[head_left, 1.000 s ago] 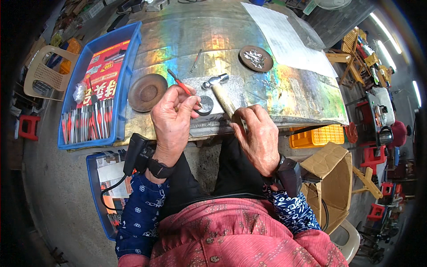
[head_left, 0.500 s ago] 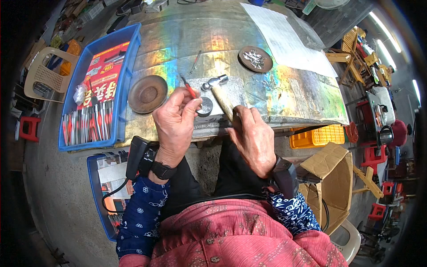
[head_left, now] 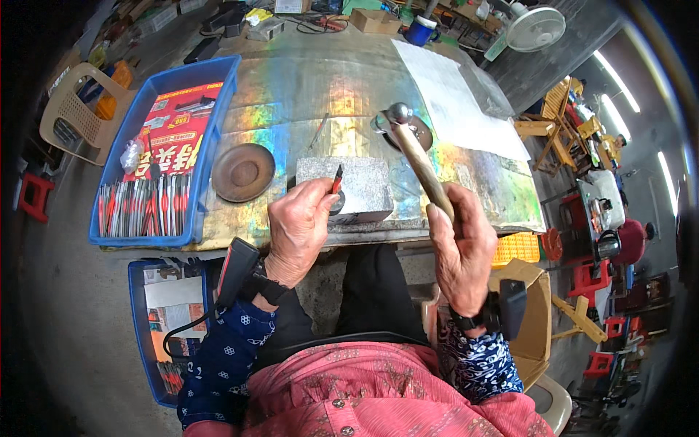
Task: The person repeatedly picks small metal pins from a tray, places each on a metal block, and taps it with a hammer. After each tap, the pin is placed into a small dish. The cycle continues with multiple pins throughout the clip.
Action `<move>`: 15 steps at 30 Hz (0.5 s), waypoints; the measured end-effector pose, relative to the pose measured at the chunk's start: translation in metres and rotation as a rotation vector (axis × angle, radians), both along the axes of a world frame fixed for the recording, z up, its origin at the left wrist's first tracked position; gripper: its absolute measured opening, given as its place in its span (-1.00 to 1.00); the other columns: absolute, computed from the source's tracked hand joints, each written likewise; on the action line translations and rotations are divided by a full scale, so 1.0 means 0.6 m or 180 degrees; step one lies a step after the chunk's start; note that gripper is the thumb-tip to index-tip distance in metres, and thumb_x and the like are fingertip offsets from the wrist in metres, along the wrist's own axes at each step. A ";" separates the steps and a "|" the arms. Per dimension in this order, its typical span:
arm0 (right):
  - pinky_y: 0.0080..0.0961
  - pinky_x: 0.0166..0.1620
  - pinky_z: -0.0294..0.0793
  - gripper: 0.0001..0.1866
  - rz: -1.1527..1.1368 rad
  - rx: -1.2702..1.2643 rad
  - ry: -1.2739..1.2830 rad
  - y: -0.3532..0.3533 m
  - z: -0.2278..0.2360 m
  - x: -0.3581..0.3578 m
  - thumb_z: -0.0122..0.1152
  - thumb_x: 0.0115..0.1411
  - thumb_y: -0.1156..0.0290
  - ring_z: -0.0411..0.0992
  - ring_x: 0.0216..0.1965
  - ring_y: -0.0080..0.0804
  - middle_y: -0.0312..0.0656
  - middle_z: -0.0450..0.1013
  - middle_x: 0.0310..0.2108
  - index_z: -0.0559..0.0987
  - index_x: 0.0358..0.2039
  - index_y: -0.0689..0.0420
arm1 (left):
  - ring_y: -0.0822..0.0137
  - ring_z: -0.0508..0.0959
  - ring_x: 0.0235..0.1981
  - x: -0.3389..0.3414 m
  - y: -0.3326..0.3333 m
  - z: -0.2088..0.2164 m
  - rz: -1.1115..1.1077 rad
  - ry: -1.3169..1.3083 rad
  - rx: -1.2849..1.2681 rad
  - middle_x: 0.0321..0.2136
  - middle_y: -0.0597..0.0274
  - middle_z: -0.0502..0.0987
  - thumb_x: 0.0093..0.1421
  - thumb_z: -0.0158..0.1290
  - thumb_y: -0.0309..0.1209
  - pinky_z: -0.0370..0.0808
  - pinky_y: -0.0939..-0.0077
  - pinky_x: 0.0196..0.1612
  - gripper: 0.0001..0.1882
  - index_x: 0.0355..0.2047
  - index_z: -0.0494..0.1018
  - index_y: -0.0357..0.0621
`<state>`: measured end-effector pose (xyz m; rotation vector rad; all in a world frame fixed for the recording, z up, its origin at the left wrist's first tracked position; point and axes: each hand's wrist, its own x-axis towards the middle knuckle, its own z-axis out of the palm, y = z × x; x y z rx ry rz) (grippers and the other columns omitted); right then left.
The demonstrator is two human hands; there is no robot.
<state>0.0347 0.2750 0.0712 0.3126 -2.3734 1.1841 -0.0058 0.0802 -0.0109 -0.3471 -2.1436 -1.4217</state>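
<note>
While my right hand [head_left: 466,251] gripped the hammer [head_left: 422,167], fingers curled snugly around the handle's end, its head tilted up and away past the far right of the grey block [head_left: 364,178]! And on the block's near left, my left hand [head_left: 298,229] pinched tight, thumb against fingertips, on a slim red-and-black tool [head_left: 337,180], dark tip upward! A dark round piece [head_left: 337,207] peeked out just beside those fingers; whether they touched it, I couldn't tell. Left of the block sat a brown dish [head_left: 244,173].
</note>
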 end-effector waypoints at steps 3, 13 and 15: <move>-0.54 -0.41 0.43 -0.74 0.0208 0.0922 -0.0004 0.003 0.049 0.020 0.23 0.17 0.50 0.43 -0.54 -0.39 -0.08 0.47 -0.49 0.49 -0.13 0.28 | 0.24 0.62 -0.41 0.002 0.000 -0.001 -0.0015 -0.0021 0.0007 -0.42 0.03 0.59 0.10 0.13 -0.64 0.50 0.49 -0.34 -0.87 -0.30 0.53 -0.32; -0.55 -0.37 0.45 -0.72 0.0495 0.0842 -0.0032 -0.001 0.099 0.046 0.19 0.16 0.54 0.47 -0.50 -0.40 -0.08 0.47 -0.46 0.50 -0.10 0.31 | 0.14 0.63 -0.38 0.005 0.003 0.001 0.0112 -0.0033 -0.0109 -0.39 -0.02 0.59 0.08 0.13 -0.65 0.51 0.45 -0.34 -0.84 -0.28 0.52 -0.34; -0.57 -0.30 0.46 -0.69 0.0312 0.0469 0.0308 0.003 0.111 0.061 0.16 0.20 0.48 0.49 -0.43 -0.45 -0.10 0.50 -0.41 0.49 -0.07 0.36 | 0.14 0.63 -0.38 0.005 0.004 0.001 0.0126 0.0026 -0.0091 -0.39 -0.02 0.59 0.08 0.14 -0.65 0.51 0.45 -0.35 -0.84 -0.29 0.52 -0.35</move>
